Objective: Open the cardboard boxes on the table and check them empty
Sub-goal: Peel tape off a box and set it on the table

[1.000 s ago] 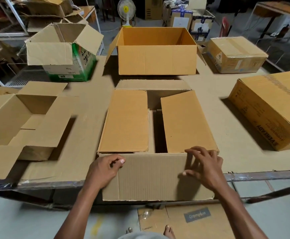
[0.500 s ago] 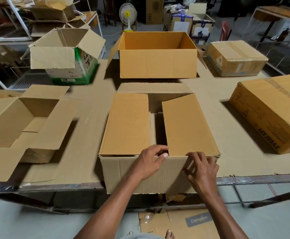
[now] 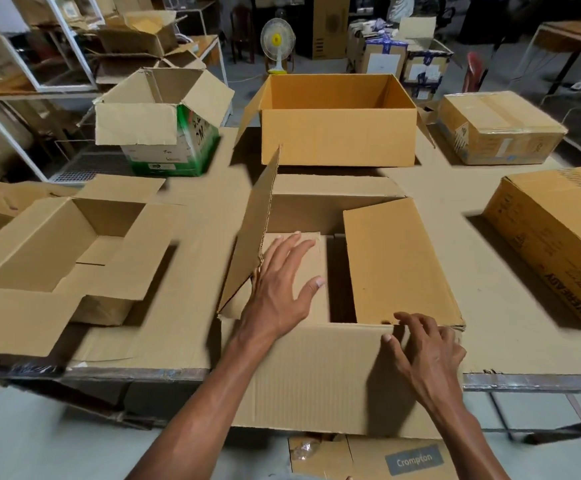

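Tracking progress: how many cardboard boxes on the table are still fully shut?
2: the taped brown cardboard box at back right, the long tan EVEREADY-printed cardboard box at right edge. More may lie off frame.

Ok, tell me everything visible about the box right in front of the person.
The front box is plain brown corrugated cardboard, sitting at the table's near edge and overhanging it. Its left flap stands raised; the right flap lies flat over the opening, and the far flap is folded outward. The left hand reaches inside with straight fingers over an inner flap. The right hand rests on the near right rim. Its bottom is hidden.
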A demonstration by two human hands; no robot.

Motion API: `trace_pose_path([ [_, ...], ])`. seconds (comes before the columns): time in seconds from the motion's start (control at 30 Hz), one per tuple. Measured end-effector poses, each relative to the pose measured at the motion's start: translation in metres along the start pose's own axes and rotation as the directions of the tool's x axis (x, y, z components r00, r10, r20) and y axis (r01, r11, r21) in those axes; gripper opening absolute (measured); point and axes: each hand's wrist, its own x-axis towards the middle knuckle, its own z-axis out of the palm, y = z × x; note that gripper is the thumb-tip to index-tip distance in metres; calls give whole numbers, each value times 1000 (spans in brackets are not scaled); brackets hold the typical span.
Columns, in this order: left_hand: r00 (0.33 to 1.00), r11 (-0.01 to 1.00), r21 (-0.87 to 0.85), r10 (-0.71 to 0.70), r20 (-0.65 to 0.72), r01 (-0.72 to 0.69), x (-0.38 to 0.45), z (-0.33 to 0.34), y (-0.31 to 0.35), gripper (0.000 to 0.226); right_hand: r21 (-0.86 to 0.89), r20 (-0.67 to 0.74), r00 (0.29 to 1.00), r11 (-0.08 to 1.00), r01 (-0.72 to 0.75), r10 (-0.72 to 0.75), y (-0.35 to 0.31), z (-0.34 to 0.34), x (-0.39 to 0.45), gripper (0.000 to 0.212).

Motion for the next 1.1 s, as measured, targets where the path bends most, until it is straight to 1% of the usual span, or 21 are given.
trace_pose_path([
  [0.07,994,990,102,-90,-67,96,-2,-13,-19,63,17,0,1000,1000,16,-16,-5,0,1,43],
  [0.13,975,959,178,-210,-77,220,-8,-21,-40,68,31,1,999,999,33,-33,-11,0,3,42],
  [0.23,922,895,226,-385,-47,385,-18,-26,-67,73,45,27,998,997,56,-57,-21,0,7,41],
  [0.3,875,853,229,-484,10,469,-24,-24,-79,72,58,46,995,995,83,-86,-28,0,11,40],
  [0.37,837,828,226,-541,79,514,-30,-19,-86,72,94,66,990,989,118,-124,-38,0,16,36],
  [0.47,820,815,282,-556,133,507,-37,-9,-94,67,242,103,980,960,139,-168,-59,-3,24,29],
  [0.53,810,806,302,-567,146,510,-40,-5,-96,63,391,136,979,916,86,-150,-79,-6,30,24],
  [0.6,805,798,315,-575,145,513,-41,-2,-97,60,463,236,967,886,-30,-91,-97,-4,39,24],
  [0.67,806,794,332,-575,140,509,-41,-1,-98,60,405,359,932,907,-113,-45,-108,6,52,30],
  [0.77,807,792,346,-574,140,503,-41,1,-100,60,212,518,856,967,-143,13,-116,20,68,43],
  [0.87,807,795,340,-573,145,503,-42,5,-106,61,89,623,780,985,-146,59,-123,28,78,46],
  [0.97,810,797,340,-568,145,498,-44,7,-112,62,34,684,722,984,-176,106,-136,30,81,51],
  [1.03,814,802,335,-563,142,495,-44,7,-113,61,-1,691,709,981,-196,143,-145,31,78,59],
  [1.07,816,803,332,-561,140,495,-44,6,-114,61,-19,672,725,982,-186,150,-150,28,74,65],
  [1.1,817,803,331,-560,137,495,-45,6,-114,61,-27,635,758,985,-170,148,-157,23,69,68],
])
